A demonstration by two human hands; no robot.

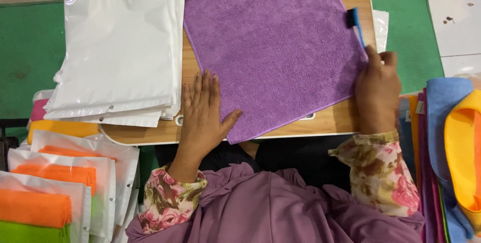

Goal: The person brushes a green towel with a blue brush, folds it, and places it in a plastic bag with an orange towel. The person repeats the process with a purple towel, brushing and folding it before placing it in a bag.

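A purple square cloth (275, 47) lies spread flat on a small wooden table (340, 117). My left hand (203, 115) rests flat on the cloth's near left corner, fingers spread and holding nothing. At the cloth's right edge my right hand (376, 90) grips the handle of a blue brush (354, 22). The brush's dark head sits on the cloth near its far right corner.
A stack of white plastic bags (120, 47) covers the table's left side. Bagged orange and green cloths (50, 193) lie at lower left. A pile of coloured cloths (451, 137) stands at the right. Green mats (406, 22) lie on the floor beyond.
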